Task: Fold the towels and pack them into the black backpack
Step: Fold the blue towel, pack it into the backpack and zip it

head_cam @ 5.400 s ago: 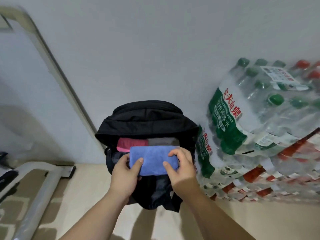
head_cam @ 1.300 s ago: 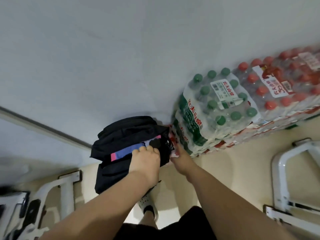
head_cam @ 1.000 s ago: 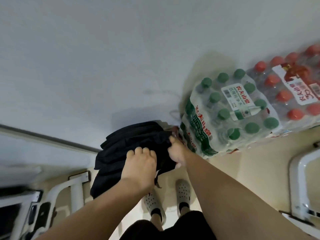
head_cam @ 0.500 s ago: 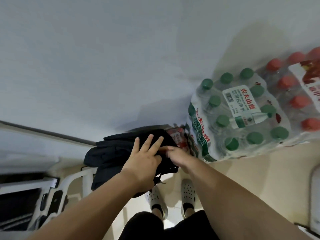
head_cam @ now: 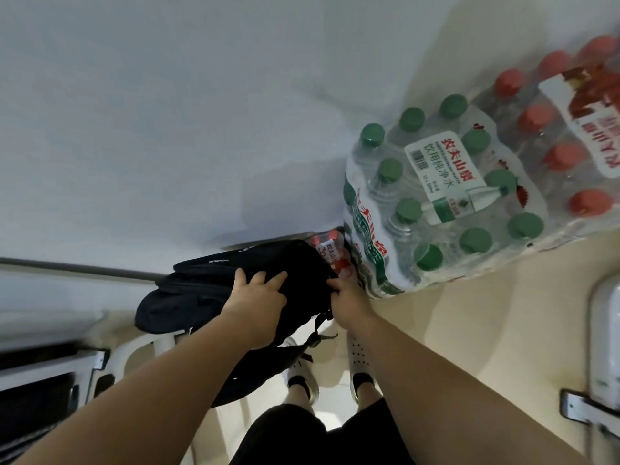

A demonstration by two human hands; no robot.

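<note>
Towels seen in the open top a second ago are out of sight now, and the left hand (head_cam: 255, 302), fingers straight half a second back, now curls them down, gripping fabric on top of the black backpack (head_cam: 198, 293). Right hand (head_cam: 349, 303) pinches the backpack's right edge, fingertips hidden in the fabric. Backpack is at the wall edge of the floor (head_cam: 469, 330), just left of the green-capped bottle pack (head_cam: 436, 203), straps (head_cam: 317, 333) dangling above white shoes (head_cam: 359, 357).
</note>
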